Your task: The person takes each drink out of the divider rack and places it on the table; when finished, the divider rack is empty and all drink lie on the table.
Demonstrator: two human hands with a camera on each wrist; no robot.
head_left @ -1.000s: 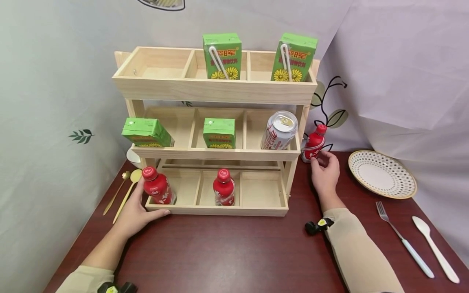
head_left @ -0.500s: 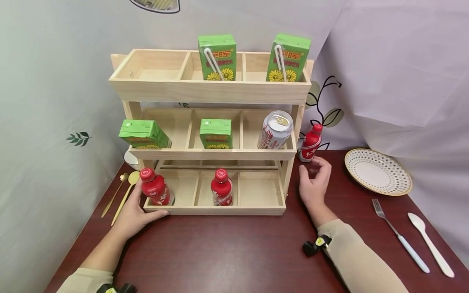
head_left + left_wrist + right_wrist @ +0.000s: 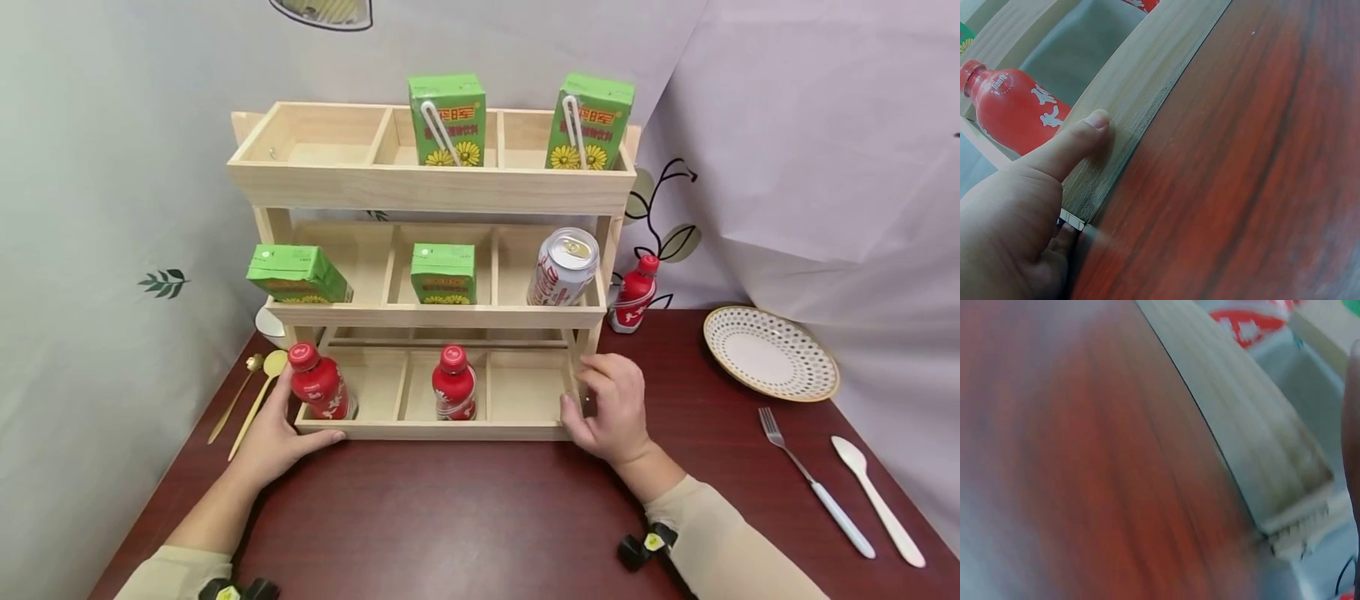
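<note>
A three-tier wooden shelf [image 3: 442,429] stands on the table. At its lower left corner my left hand [image 3: 264,442] grips the frame, the thumb [image 3: 1088,134] lying along the front board and the other fingers round the side, mostly hidden. Close beside that hand, a red bottle [image 3: 321,383] leans in the bottom left compartment; another red bottle [image 3: 454,387] stands in the bottom middle one. My right hand [image 3: 615,408] is by the lower right corner, fingers loosely bent and holding nothing. Whether it touches the wood, I cannot tell. The right wrist view is blurred.
Green drink cartons [image 3: 447,125] sit on the upper tiers, with a silver can [image 3: 564,267] at middle right. Behind the shelf's right side is a red bottle [image 3: 634,296]. A plate [image 3: 772,354], fork [image 3: 817,483] and white spoon [image 3: 879,500] lie right, golden spoons [image 3: 258,404] left.
My right hand has let go of the red bottle at the back right and moved left and toward me, to the shelf's lower right corner. The left hand has stayed in place.
</note>
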